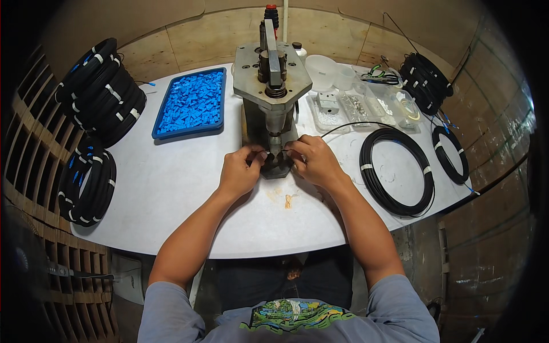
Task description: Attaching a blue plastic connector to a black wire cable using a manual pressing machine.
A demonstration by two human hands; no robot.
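I see both hands at the base of the grey metal hand press (273, 86) at mid-desk. My left hand (240, 170) and right hand (313, 161) each pinch a thin black cable (343, 127), which lies between them under the ram. A blue tray of blue plastic clips (190, 103) sits far left on the white desk (171, 188).

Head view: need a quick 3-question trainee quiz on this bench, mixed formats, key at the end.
1. True or false: both hands, left hand and right hand, are at the base of the metal press.
2. What fills the blue tray? A) small blue parts B) silver screws C) black cable
3. Which side of the press does the loose black cable coil lie on?

Key: 1 true; 2 A; 3 the person's right.
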